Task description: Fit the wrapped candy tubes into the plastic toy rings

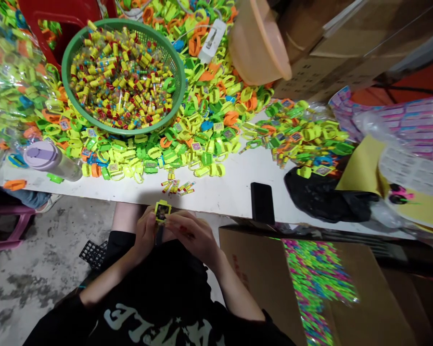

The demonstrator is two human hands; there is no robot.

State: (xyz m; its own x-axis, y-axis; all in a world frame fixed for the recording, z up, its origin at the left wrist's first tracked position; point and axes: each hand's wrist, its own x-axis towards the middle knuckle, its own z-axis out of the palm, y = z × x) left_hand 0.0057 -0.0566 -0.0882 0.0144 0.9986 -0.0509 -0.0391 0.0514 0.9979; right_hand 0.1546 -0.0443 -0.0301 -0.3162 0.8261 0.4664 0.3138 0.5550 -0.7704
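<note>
Just off the table's front edge, over my lap, my left hand point(144, 231) grips a yellow toy watch point(162, 212) with a dark square face. My right hand point(198, 236) is closed, its fingertips at the right edge of the watch. Specks of red and yellow show among its curled fingers, too small to make out. On the table in front of both hands lie several small yellow tubes point(176, 186) with red ends. Behind them spreads a heap of toy watches point(173, 149) in yellow, green, orange and blue.
A green basket point(182, 89) full of small tubes stands on the heap. Around it are a lilac-lidded cup point(41, 154), a power strip point(212, 41) and a peach bucket point(256, 48). A black phone point(262, 203) and black bag point(310, 197) lie right; below is an open carton point(260, 274).
</note>
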